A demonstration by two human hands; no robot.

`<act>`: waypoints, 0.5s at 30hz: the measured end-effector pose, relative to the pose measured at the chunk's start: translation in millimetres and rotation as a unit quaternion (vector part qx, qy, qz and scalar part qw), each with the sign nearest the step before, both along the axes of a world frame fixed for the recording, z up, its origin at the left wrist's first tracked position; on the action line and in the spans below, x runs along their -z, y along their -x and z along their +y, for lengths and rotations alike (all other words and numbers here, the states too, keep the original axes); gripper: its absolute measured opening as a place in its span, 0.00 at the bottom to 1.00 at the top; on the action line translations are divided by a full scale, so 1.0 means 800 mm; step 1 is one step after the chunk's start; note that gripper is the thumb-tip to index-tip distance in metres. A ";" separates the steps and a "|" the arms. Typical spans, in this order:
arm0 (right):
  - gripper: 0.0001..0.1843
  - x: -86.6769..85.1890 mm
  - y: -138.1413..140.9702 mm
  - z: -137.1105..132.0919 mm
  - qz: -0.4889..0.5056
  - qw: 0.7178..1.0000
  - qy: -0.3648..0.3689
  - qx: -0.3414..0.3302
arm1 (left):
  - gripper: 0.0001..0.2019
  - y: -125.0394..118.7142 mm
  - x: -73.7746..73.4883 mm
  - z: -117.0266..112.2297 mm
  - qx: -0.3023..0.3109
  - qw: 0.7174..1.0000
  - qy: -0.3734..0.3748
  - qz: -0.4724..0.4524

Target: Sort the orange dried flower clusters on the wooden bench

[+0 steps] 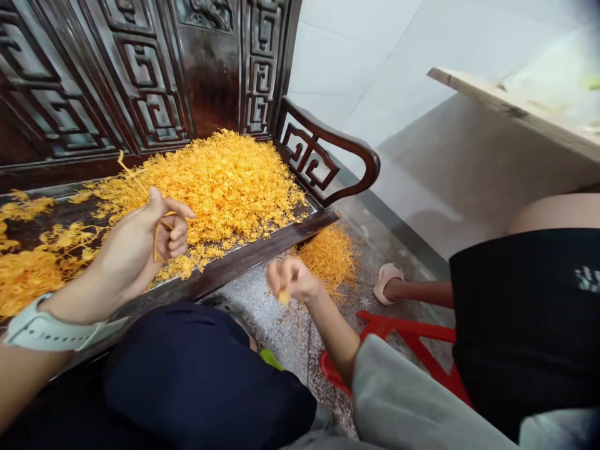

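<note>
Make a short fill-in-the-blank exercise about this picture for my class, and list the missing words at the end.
1. The watch is worn on the ____ wrist.
2. A small yellow piece is pinched in the ____ hand.
3. The sleeve on the same arm as the right hand is coloured ____.
4. The smaller heap lies not on the bench but on the ____.

Missing words: left; right; grey; floor.
</note>
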State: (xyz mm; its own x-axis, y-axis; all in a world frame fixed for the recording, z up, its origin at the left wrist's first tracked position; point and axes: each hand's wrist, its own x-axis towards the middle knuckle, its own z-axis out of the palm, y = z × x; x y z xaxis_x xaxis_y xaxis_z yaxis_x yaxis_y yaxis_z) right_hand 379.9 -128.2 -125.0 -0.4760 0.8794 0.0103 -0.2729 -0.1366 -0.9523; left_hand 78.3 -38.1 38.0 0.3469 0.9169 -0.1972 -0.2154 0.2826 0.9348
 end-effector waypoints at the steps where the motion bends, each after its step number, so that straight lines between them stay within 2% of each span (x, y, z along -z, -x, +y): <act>1: 0.28 -0.031 0.002 0.018 0.082 0.991 -0.011 0.100 | 0.28 -0.001 -0.001 -0.001 0.000 1.000 0.000 -0.007; 2: 0.29 -0.059 0.007 0.035 0.124 0.979 0.004 0.161 | 0.27 -0.002 -0.001 -0.003 0.000 1.000 0.003 -0.012; 4: 0.26 -0.096 0.025 0.062 0.148 0.966 0.053 0.206 | 0.26 -0.005 -0.002 -0.006 -0.002 1.000 0.008 -0.019; 6: 0.23 -0.109 0.045 0.071 0.122 0.970 0.093 0.189 | 0.26 -0.010 -0.002 -0.010 -0.007 1.000 0.012 -0.024; 8: 0.19 -0.104 0.065 0.063 0.082 0.980 0.098 0.152 | 0.28 -0.014 -0.002 -0.012 -0.003 0.999 0.012 -0.041; 10: 0.19 -0.095 0.081 0.049 0.030 0.988 0.062 0.139 | 0.28 -0.019 -0.001 -0.013 0.001 0.998 0.005 -0.069; 12: 0.20 -0.091 0.096 0.037 -0.035 0.984 -0.020 0.174 | 0.27 -0.026 0.003 -0.015 -0.011 0.995 -0.016 -0.094; 15: 0.22 -0.102 0.117 0.032 -0.126 0.950 -0.166 0.232 | 0.24 -0.042 0.013 -0.020 -0.030 0.994 -0.061 -0.088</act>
